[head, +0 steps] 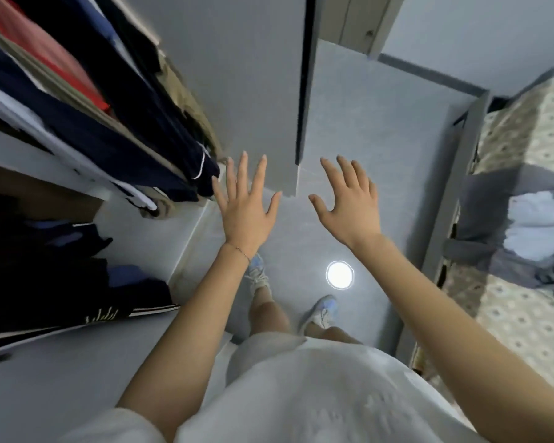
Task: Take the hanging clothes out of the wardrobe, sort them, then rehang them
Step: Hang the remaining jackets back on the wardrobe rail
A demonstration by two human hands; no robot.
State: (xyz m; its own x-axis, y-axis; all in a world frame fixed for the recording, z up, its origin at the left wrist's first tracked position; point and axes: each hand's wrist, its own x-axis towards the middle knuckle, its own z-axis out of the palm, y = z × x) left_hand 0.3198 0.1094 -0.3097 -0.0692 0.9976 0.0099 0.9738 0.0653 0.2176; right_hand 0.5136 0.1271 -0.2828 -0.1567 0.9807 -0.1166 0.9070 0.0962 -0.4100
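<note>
Your left hand point(243, 207) and right hand point(349, 207) are spread wide, holding nothing.
Clothes point(87, 123) hang in the wardrobe point(16, 145) at left: soft navy, red and beige cloth, slanting lengthwise, hems near your left hand.

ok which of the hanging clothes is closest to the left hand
The navy garment with white piping: its hem hangs beside the little finger of the left hand. The red garment and white garment hang farther off.

Open floor point(365, 139) is left between the wardrobe door point(237, 75) and the bed point(525, 139). To the left, the way is blocked by tightly packed hanging clothes point(77, 116), set just beside the door.
</note>
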